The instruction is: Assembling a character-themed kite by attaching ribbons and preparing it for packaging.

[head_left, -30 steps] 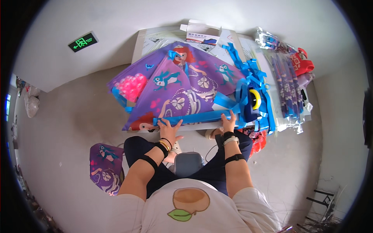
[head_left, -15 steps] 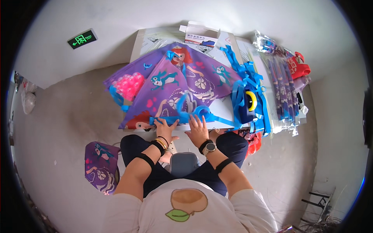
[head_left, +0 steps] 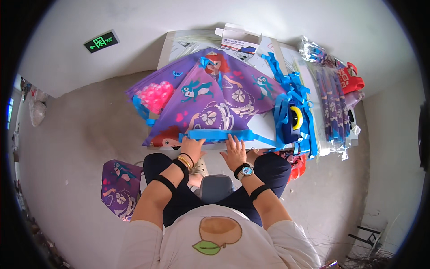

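Observation:
A purple kite [head_left: 186, 107] printed with red-haired figures and blue animals lies spread over the table. Along its near edge runs a flat blue ribbon [head_left: 219, 135], whose tail leads off to the right. My left hand [head_left: 191, 146] is at the ribbon's left part, fingers bent at it and their tips partly hidden beneath. My right hand [head_left: 234, 152] rests with fingers spread, its fingertips touching the lower edge of the ribbon. A dark blue tape dispenser with a yellow ring [head_left: 295, 120] stands to the right, among loose blue ribbons [head_left: 293, 87].
An opened white carton [head_left: 239, 39] stands at the table's back. Bundled purple kites in clear wrapping [head_left: 329, 105] lie at the right, near a red bag [head_left: 351, 78]. Another purple kite piece [head_left: 120, 190] hangs low at the left. A grey stool [head_left: 216, 188] is between my legs.
The ribbon's raised loop and curl have come down flat along the kite's edge. My left fingers have bent in at the ribbon; my right hand stays spread. The whole view has shifted slightly.

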Demonstrator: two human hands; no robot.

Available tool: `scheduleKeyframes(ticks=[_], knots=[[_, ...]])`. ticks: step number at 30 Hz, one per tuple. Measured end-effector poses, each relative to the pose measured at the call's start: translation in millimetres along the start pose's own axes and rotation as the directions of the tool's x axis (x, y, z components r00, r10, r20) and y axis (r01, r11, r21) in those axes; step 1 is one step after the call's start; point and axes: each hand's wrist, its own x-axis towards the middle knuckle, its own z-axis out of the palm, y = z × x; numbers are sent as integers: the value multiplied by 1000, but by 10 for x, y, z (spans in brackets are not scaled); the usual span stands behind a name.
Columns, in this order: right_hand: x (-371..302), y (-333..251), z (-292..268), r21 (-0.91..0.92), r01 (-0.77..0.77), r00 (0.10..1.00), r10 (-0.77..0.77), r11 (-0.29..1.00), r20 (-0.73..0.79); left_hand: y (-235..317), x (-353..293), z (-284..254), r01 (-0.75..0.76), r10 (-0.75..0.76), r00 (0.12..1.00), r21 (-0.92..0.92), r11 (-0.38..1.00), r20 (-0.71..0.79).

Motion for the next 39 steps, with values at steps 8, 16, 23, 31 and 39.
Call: scheduleKeyframes(ticks=[8, 16, 23, 31, 39], knots=[[-17, 34, 34, -7, -10, 1000, 10, 1000, -13, 283, -364, -340, -48, 39, 788, 1, 999, -615], [17, -20, 5, 15, -2, 1000, 2, 1000, -12, 448, -127, 332, -339, 332, 821, 72, 938, -464], [-16, 31, 32, -5, -39, 998, 39, 999, 43, -139, -256, 190, 78, -24, 940, 146, 986, -341], [28, -31, -15, 27, -19, 1000, 18, 999, 22, 372, -139, 322, -342, 347, 828, 93, 935, -440], [-21, 515, -458, 287, -11, 993, 43, 958, -108, 381, -27, 259, -264, 259, 879, 45, 963, -400]])
